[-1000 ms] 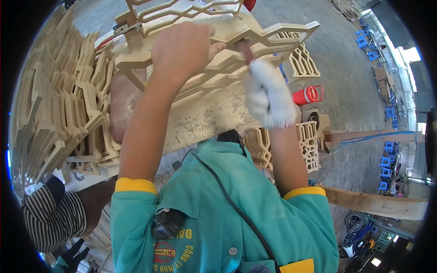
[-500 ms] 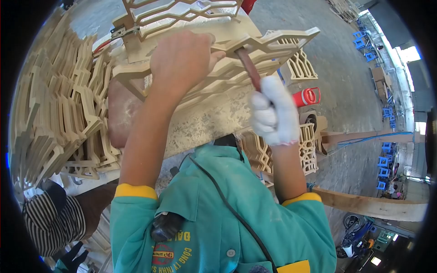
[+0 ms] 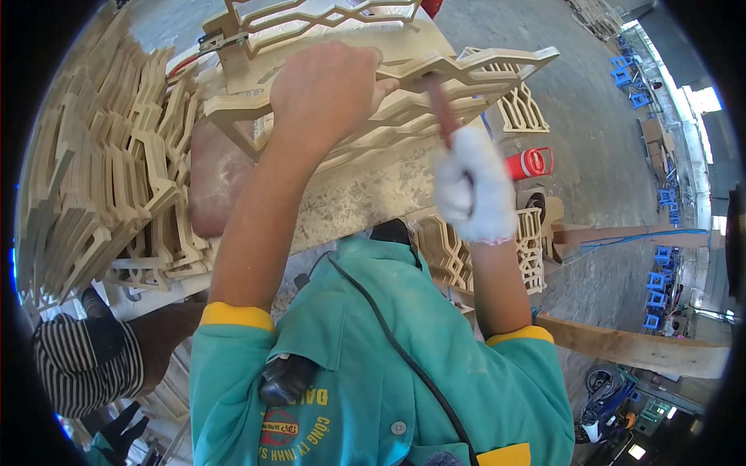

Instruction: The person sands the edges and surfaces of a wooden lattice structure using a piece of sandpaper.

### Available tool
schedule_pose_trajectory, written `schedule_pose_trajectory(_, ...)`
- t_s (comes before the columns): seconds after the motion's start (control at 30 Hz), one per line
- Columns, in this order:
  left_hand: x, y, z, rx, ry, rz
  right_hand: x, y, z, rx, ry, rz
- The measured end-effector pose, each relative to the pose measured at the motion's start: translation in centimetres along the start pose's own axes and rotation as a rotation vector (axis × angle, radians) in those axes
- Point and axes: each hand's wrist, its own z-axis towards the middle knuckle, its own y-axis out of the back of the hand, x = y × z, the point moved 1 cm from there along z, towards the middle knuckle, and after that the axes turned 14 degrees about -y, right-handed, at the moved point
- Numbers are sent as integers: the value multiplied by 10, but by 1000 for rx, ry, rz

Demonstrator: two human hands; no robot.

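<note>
My bare left hand (image 3: 322, 93) is wrapped round the top of a pale wooden lattice frame (image 3: 482, 64), which stands tilted over the worktable (image 3: 357, 194). In my right hand (image 3: 472, 186), gloved in white, is a reddish-brown strip (image 3: 441, 113), blurred by motion. The far end of the strip meets the lattice to the right of my left hand. What the strip is made of cannot be made out.
Many wooden zigzag pieces (image 3: 101, 171) are stacked at the left. A clamp (image 3: 221, 43) and another lattice (image 3: 326, 17) are at the back. A red bottle (image 3: 530, 163) and more lattices (image 3: 443, 252) are at the right. A person in stripes (image 3: 85, 361) is at the lower left.
The lattice and both hands appear slightly further right in view. The strip has tilted a little more upright. Both hands keep their holds.
</note>
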Motion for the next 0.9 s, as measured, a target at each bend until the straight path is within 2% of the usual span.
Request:
schedule_pose_trajectory(0.07, 1, 4, 7, -33, -14, 0, -20, 6, -3, -79, 73, -221)
schedule_pose_trajectory(0.13, 5, 3, 7, -48, -21, -4, -25, 22, -14, -147, 35, -339)
schedule_pose_trajectory(0.2, 9, 9, 12, 48, 7, -37, -25, 34, -22, -212, -8, -450)
schedule_pose_trajectory(0.23, 10, 11, 16, 96, 12, -55, -24, 26, -18, -351, -39, -706)
schedule_pose_trajectory(0.33, 9, 8, 22, 105, 9, -77, -23, 16, 4, -460, 150, -1421)
schedule_pose_trajectory(0.43, 6, 11, 26, 124, 2, -85, -18, 12, 29, -525, 336, -1565)
schedule_pose_trajectory(0.53, 9, 5, 24, 74, -56, -68, -25, 17, 66, -545, 310, -1506)
schedule_pose_trajectory(0.63, 7, -1, 18, 9, -99, -72, -11, 0, 48, -377, 115, -1437)
schedule_pose_trajectory(0.73, 7, -2, 20, 27, -68, -55, 4, -3, 50, -532, 109, -1473)
schedule_pose_trajectory(0.83, 5, 1, 18, 8, -84, -39, -8, 9, 52, -329, 152, -1385)
schedule_pose_trajectory(0.9, 6, -2, 20, -2, -91, -27, -10, 16, 60, -392, 170, -1362)
